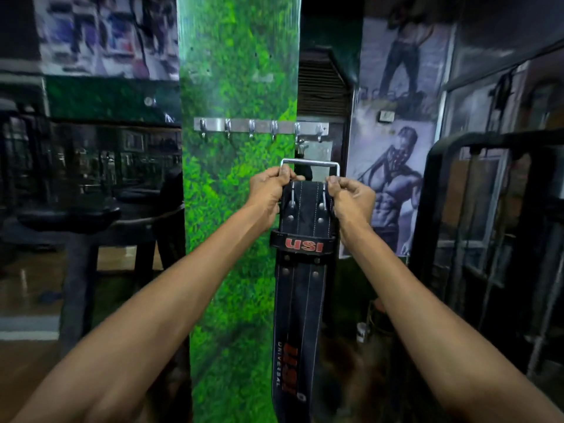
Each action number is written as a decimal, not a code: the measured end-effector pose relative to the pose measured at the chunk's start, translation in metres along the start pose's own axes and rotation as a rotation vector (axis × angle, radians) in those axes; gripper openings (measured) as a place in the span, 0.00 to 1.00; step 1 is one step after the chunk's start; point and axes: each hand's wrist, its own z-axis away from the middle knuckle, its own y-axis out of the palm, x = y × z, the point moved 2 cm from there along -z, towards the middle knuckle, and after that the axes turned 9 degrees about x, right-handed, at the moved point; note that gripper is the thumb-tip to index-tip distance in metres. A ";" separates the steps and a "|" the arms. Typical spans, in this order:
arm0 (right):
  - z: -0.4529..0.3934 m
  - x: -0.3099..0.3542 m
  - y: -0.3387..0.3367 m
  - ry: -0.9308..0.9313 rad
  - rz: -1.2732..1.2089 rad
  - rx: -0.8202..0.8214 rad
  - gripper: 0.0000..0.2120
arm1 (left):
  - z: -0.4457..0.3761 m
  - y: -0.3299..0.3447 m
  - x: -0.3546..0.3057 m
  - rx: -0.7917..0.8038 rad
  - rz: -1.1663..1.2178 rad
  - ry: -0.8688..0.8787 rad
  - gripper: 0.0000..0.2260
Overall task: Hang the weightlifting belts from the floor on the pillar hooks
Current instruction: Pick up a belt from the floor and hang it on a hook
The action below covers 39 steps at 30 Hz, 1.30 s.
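Belt (300, 270) hung unhooked, its buckle (309, 166) pinched by closed left hand (268, 190) and right hand (351, 193) below seemingly bare hook rail (261, 127).

Two bare forearms, left hand (268, 190) and right hand (351, 196), no sleeves, no jewellery.

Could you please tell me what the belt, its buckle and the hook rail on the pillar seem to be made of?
Belt: probably black leather, matte, with white stitching and rivets. Buckle: bright bare metal, a bent silvery rod. Hook rail: polished metal, likely steel, with a brushed shine. Pillar: green leafy covering, material unclear.
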 end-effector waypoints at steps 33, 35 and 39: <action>-0.170 -0.047 -0.022 0.116 -0.080 0.136 0.12 | -0.151 0.031 0.059 -0.070 -0.239 -0.052 0.17; -0.155 -0.055 -0.028 0.134 -0.097 0.163 0.10 | -0.145 0.024 0.069 -0.048 -0.219 -0.074 0.19; -0.121 -0.092 -0.046 0.223 -0.098 0.173 0.10 | -0.117 0.004 0.109 0.018 -0.143 -0.142 0.25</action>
